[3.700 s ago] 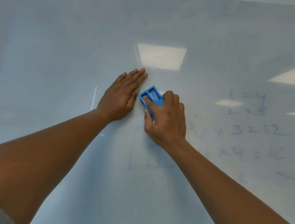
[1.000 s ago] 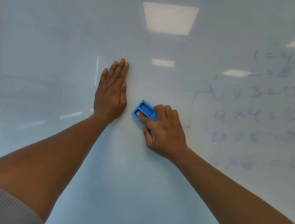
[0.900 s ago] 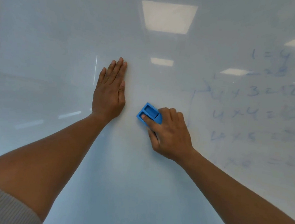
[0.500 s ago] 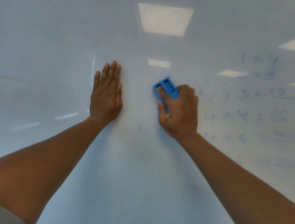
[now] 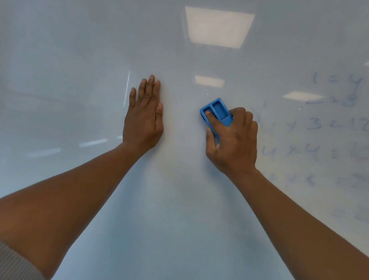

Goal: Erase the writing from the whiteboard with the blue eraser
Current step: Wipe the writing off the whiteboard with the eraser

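At frame centre, the right hand (image 5: 234, 141) clamps its fingers on the blue eraser (image 5: 217, 111) against the whiteboard (image 5: 76, 43). The left hand (image 5: 144, 116) lies flat, fingers together. Faint writing (image 5: 326, 124) fills the right side.

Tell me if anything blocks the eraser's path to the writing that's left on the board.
Nothing visible does. The blue eraser, gripped in the right hand, sits just left of the remaining writing, with only bare whiteboard between. The left hand lies flat on the opposite side.

2 hands (image 5: 144, 119), 1 eraser (image 5: 218, 110), 1 whiteboard (image 5: 76, 43).
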A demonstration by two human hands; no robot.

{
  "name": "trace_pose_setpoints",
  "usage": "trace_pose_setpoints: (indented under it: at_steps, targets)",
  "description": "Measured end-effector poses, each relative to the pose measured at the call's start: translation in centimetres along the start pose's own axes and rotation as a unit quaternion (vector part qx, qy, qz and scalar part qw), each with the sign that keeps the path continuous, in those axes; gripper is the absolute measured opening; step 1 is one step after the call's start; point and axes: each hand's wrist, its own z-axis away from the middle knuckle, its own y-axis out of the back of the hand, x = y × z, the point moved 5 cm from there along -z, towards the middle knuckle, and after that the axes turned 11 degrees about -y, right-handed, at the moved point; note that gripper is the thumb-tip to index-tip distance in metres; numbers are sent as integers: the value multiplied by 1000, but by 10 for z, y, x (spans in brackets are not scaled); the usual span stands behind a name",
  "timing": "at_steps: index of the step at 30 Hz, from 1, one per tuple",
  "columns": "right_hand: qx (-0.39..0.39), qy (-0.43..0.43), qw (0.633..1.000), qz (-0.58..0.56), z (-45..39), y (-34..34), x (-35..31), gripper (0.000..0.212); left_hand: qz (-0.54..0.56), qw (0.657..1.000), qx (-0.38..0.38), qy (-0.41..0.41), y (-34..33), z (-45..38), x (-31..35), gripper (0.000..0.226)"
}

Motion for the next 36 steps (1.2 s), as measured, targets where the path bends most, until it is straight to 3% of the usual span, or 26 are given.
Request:
trace_pose_setpoints:
  at_steps: [2, 5, 7, 9, 12, 16, 18, 22, 24, 28, 31, 34, 36]
  targets:
    - [-7, 21, 1000, -13, 10, -3, -6, 41, 7, 1000, 5, -1, -1, -7, 6, 55]
    - [-58, 165, 984, -30, 53, -12, -19, 44, 22, 1000, 10, -20, -3, -20, 21, 54]
    - [-80, 207, 975, -23, 66, -12, -12, 43, 33, 999, 14, -31, -4, -30, 32, 53]
    - [-57, 167, 984, -19, 51, -6, 1, 45, 37, 999, 16, -37, -5, -37, 40, 53]
    - [13, 37, 999, 8, 2, 11, 24, 42, 47, 998, 12, -41, -9, -41, 49, 53]
    - [52, -77, 996, 12, -46, 24, 42, 40, 55, 998, 2, -43, -15, -40, 56, 53]
    - [50, -78, 996, 1, -40, 21, 37, 41, 61, 997, 0, -45, -19, -41, 58, 53]
    - [-28, 117, 993, -4, 12, 7, 16, 44, 61, 997, -3, -49, -22, -45, 61, 53]
    - [-42, 146, 988, 7, 17, 8, 22, 44, 59, 997, -6, -48, -24, -47, 62, 54]
    - [41, -31, 999, 14, -29, 28, 60, 40, 54, 997, -12, -56, -25, -51, 68, 53]
    - [73, -111, 991, 20, -61, 42, 85, 39, 53, 997, -17, -60, -26, -51, 73, 53]
    - [79, -135, 988, -3, -62, 43, 88, 38, 43, 997, -24, -66, -29, -52, 78, 53]
    - [57, -68, 996, -7, -41, 37, 76, 39, 39, 996, -26, -70, -30, -55, 81, 54]
